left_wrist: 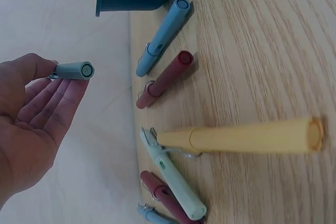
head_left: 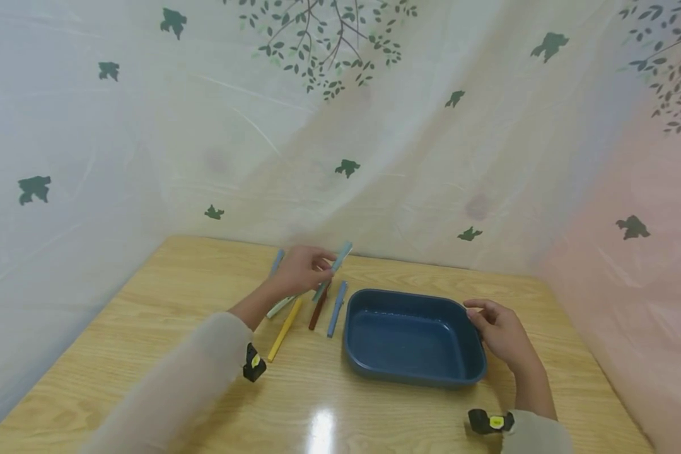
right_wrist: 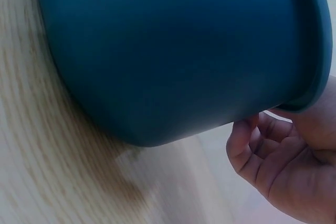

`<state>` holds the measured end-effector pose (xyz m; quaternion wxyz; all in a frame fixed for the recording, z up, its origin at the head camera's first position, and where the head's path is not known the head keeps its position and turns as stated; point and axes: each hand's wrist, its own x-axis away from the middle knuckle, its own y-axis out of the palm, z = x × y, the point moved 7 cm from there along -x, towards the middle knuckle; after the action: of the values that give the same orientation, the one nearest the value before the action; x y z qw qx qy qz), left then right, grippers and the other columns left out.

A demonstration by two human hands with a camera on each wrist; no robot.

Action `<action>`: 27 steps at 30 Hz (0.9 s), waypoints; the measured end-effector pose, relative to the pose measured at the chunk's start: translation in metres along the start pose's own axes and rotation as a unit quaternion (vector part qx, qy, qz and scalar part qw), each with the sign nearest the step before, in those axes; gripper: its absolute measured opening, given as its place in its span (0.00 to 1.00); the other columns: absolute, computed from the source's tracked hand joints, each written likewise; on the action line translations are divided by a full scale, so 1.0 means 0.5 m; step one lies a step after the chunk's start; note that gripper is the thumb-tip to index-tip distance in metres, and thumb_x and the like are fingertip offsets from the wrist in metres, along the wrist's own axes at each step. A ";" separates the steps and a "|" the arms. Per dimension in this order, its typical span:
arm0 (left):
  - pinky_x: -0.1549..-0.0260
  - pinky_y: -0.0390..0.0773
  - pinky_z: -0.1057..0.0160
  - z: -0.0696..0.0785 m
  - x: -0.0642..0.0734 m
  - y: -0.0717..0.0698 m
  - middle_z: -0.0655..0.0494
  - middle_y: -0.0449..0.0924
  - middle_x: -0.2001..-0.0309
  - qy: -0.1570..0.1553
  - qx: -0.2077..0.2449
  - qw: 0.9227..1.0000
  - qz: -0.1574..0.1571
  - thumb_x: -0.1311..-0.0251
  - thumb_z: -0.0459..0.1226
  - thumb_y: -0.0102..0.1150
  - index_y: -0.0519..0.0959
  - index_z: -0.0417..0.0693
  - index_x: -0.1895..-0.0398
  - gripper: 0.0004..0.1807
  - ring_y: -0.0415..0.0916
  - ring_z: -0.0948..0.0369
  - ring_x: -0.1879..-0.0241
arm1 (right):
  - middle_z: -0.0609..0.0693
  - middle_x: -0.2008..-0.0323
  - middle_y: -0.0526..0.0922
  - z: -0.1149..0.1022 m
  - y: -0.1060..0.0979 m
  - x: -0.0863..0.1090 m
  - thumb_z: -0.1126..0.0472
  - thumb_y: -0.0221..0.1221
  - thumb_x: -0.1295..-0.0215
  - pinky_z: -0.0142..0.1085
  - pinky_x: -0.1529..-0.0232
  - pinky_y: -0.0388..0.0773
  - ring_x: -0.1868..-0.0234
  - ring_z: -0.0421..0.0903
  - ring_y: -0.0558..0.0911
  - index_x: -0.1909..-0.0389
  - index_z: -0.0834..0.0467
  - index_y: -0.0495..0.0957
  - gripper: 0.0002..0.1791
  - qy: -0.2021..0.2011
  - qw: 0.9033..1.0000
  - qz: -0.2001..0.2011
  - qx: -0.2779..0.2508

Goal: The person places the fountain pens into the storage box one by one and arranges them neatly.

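Observation:
My left hand [head_left: 299,272] pinches a light teal pen [head_left: 342,255] between thumb and fingers, raised over the other pens. The left wrist view shows the end of that pen [left_wrist: 73,71] pointing away from the fingertips. Below lie a blue pen [head_left: 337,309], a dark red pen [head_left: 318,310] and a yellow pen [head_left: 285,330]. A mint green pen [left_wrist: 178,182] crosses a second dark red pen [left_wrist: 167,199], with another blue pen [left_wrist: 152,215] beside them. My right hand [head_left: 502,331] holds the rim of a dark blue basin [head_left: 414,380] at its right side, fingers curled against the outer wall.
The basin stands on a light wooden table [head_left: 204,265], right of the pens. A pale curtain [head_left: 295,189] with green bird and leaf prints rises behind the table and along its sides. Black wrist cameras [head_left: 254,364] sit at both sleeves.

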<state>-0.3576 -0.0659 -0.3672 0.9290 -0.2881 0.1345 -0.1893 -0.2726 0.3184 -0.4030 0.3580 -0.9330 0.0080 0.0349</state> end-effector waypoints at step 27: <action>0.71 0.89 0.59 0.076 -0.063 0.088 0.44 0.88 0.57 0.012 0.064 0.998 -0.026 0.33 0.32 0.64 0.81 0.40 0.40 0.19 0.87 0.59 0.69 | 0.57 0.64 0.81 -0.003 0.006 -0.001 0.56 0.51 0.19 0.38 0.70 0.82 0.70 0.47 0.80 0.40 0.63 0.78 0.18 0.020 1.000 0.006 -0.005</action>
<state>-0.3601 -0.0003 -0.3584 0.9388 -0.2290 0.1259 -0.2246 -0.2730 0.3152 -0.4036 0.3530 -0.9352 0.0208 0.0182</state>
